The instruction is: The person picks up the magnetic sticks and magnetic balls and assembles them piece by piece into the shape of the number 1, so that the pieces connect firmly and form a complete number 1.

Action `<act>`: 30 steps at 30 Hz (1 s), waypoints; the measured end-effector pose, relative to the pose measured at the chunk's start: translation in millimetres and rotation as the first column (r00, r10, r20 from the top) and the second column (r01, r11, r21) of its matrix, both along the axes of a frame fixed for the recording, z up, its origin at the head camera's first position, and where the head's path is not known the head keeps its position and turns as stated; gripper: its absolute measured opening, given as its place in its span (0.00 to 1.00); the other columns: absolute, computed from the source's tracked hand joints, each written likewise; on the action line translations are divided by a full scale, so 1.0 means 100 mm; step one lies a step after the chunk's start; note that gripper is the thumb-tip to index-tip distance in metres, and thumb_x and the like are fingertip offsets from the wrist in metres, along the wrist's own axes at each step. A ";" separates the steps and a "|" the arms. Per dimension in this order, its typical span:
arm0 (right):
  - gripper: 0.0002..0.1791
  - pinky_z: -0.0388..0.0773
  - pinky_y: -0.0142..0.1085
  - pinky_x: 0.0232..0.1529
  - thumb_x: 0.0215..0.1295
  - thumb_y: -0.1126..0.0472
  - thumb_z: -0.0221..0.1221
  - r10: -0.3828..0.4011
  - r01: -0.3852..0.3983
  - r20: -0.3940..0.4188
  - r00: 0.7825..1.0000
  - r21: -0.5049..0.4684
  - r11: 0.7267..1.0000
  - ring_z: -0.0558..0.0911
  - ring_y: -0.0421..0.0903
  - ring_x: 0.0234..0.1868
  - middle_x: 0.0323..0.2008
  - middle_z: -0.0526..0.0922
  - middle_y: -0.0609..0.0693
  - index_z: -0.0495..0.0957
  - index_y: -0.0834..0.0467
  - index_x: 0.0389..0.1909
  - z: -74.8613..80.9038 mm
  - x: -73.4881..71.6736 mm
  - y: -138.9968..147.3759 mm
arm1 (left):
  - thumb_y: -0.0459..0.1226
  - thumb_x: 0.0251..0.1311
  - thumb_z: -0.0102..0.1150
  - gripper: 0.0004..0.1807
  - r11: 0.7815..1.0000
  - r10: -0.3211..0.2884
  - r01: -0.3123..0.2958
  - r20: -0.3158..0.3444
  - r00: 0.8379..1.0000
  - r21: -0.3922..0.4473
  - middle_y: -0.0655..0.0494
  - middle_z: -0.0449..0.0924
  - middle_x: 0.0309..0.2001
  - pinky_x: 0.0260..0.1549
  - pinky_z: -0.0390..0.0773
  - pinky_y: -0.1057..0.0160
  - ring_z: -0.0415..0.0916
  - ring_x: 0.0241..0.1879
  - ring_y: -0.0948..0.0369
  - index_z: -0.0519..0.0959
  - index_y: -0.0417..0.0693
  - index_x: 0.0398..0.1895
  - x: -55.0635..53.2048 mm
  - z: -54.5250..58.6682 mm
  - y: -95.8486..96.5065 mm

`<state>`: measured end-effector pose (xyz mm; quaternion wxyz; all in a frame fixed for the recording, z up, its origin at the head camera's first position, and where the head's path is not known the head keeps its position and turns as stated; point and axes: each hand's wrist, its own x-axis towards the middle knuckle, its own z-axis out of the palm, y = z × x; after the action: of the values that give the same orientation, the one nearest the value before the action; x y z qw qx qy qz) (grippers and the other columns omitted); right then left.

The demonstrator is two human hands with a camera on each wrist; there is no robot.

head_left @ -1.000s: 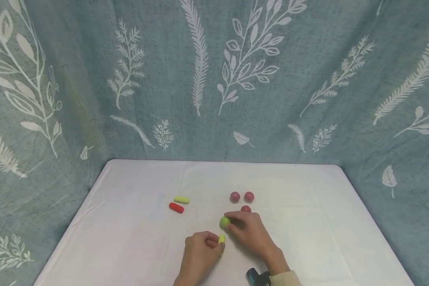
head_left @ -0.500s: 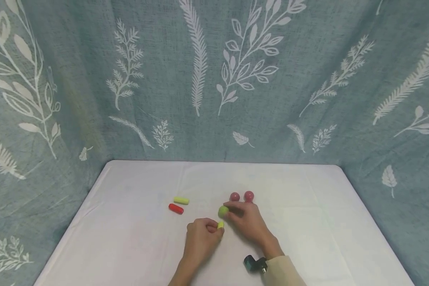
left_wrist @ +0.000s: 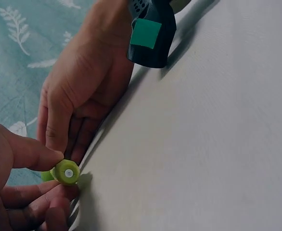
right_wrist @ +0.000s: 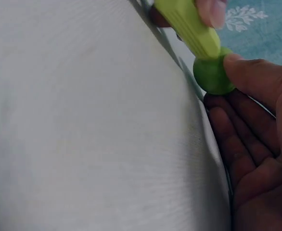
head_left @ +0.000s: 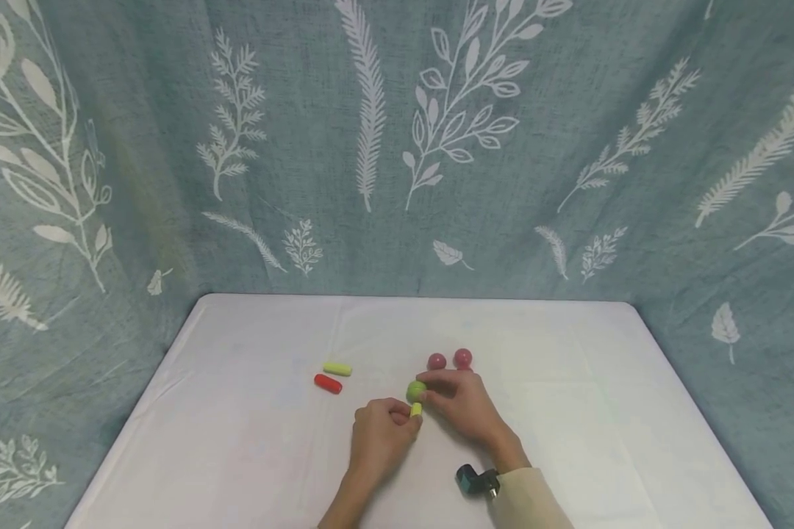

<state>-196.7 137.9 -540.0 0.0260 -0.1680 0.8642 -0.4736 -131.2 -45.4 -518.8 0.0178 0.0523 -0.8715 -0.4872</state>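
My left hand pinches a short yellow-green ridged rod between thumb and fingers. In the left wrist view, the near end of this rod carries a small pale disc. A green ball sits between the thumb and fingers of my right hand. Seen from the right wrist, the rod's far end meets the ball. Two red balls show just beyond the right hand; a third is mostly hidden behind it.
On the white-covered table, a second yellow-green rod and a red rod lie left of the hands. A dark wrist camera hangs by the right sleeve. Patterned blue-green cloth walls off the back and sides.
Both hands have moved a little away from the body. The gap between the rod and the green ball has closed. One red ball is now nearly covered by the right hand.
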 end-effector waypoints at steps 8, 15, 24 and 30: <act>0.14 0.81 0.48 0.69 0.67 0.62 0.75 -0.012 0.012 0.003 1.000 -0.020 1.000 0.89 0.42 0.57 0.48 0.94 0.38 0.92 0.47 0.52 -0.01 -0.01 -0.01 | 0.38 0.58 0.78 0.09 0.999 0.043 -0.042 0.030 0.999 -0.032 0.59 0.90 0.26 0.29 0.81 0.59 0.84 0.27 0.65 0.91 0.42 0.38 -0.04 0.05 0.05; 0.16 0.81 0.51 0.70 0.68 0.61 0.75 -0.003 0.003 -0.004 1.000 -0.012 1.000 0.89 0.44 0.61 0.53 0.93 0.40 0.91 0.47 0.56 -0.04 0.00 0.00 | 0.38 0.59 0.78 0.09 0.998 0.057 -0.056 0.051 0.997 -0.027 0.59 0.90 0.26 0.30 0.79 0.58 0.84 0.27 0.65 0.90 0.43 0.38 -0.03 0.04 0.06; 0.17 0.80 0.49 0.70 0.68 0.60 0.75 0.022 -0.022 -0.026 0.999 -0.002 1.000 0.88 0.43 0.61 0.52 0.93 0.39 0.91 0.47 0.56 -0.03 0.02 0.03 | 0.39 0.61 0.77 0.10 0.999 0.048 -0.048 0.075 0.996 -0.004 0.60 0.89 0.26 0.30 0.77 0.60 0.82 0.27 0.65 0.91 0.42 0.40 -0.03 0.02 0.06; 0.17 0.81 0.49 0.69 0.68 0.61 0.75 0.030 -0.030 -0.032 0.999 -0.005 1.000 0.89 0.44 0.61 0.52 0.93 0.40 0.91 0.48 0.57 -0.03 0.00 0.04 | 0.38 0.62 0.77 0.10 0.999 0.042 -0.044 0.100 0.994 0.017 0.58 0.90 0.28 0.31 0.78 0.60 0.83 0.27 0.64 0.91 0.42 0.41 -0.05 0.04 0.04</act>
<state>-196.6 141.8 -543.0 0.0187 -0.1887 0.8606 -0.4727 -136.2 -41.6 -514.5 -0.0155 0.0954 -0.8652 -0.4920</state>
